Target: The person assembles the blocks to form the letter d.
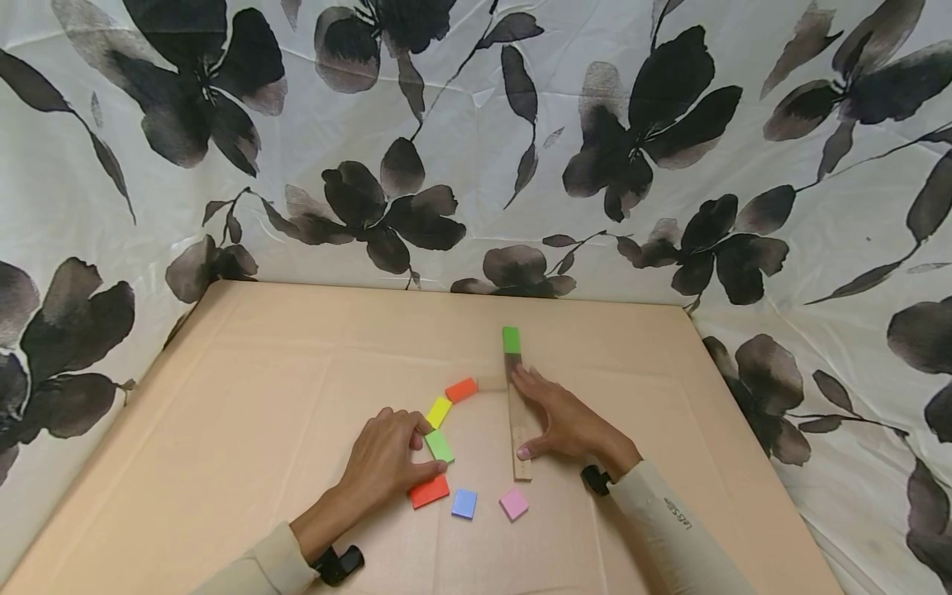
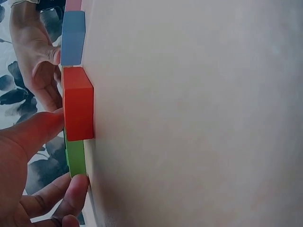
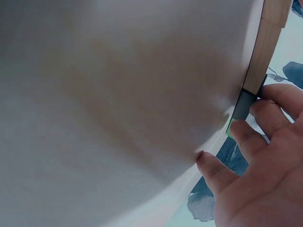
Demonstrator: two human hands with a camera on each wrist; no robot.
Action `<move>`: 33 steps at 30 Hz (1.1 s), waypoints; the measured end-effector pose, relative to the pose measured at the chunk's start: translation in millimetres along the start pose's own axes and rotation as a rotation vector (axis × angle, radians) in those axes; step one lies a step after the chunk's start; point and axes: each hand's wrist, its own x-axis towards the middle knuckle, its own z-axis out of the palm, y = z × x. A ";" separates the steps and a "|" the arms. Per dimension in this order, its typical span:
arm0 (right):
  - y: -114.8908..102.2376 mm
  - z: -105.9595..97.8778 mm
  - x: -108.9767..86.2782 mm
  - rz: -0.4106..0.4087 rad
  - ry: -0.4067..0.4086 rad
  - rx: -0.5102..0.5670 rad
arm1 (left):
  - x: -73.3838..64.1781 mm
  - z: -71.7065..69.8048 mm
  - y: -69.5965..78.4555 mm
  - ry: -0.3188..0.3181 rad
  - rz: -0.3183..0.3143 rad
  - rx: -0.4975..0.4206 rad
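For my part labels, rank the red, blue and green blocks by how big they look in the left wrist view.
1. Red block
2. Blue block
3. Green block, partly hidden behind the red one

Apparent size only: the red block looks nearest the camera, so true sizes are unsure.

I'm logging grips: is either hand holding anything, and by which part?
Left hand seems to pinch the light green block by its ends; right hand only touches the long row.
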 end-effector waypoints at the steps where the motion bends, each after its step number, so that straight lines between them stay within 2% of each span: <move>1: -0.2 -0.1 0.0 -0.001 -0.001 -0.001 | 0.1 0.0 -0.2 0.000 -0.001 0.000; 9: 0.8 -1.1 1.0 -0.002 -0.002 -0.006 | 0.2 1.4 -0.3 0.012 0.007 0.011; 14: 3.6 -1.9 2.3 -0.004 -0.002 -0.010 | 2.3 2.0 0.7 -0.005 -0.020 0.012; 20: 4.9 -2.4 4.0 -0.004 -0.001 -0.009 | -3.2 -6.9 2.1 -0.012 -0.031 0.012; 23: 4.8 -2.3 4.1 -0.002 -0.003 -0.008 | -11.1 -12.9 2.2 -0.039 -0.002 -0.003; 27: 4.4 -2.8 4.1 0.002 -0.004 -0.009 | -22.7 -18.1 1.9 -0.085 0.088 0.008; 30: 4.2 -3.1 3.8 0.007 -0.004 -0.007 | -28.3 -17.5 1.8 -0.091 0.153 0.042; 33: 4.8 -2.9 3.3 0.010 -0.006 -0.003 | -29.4 -13.7 3.3 -0.088 0.182 0.070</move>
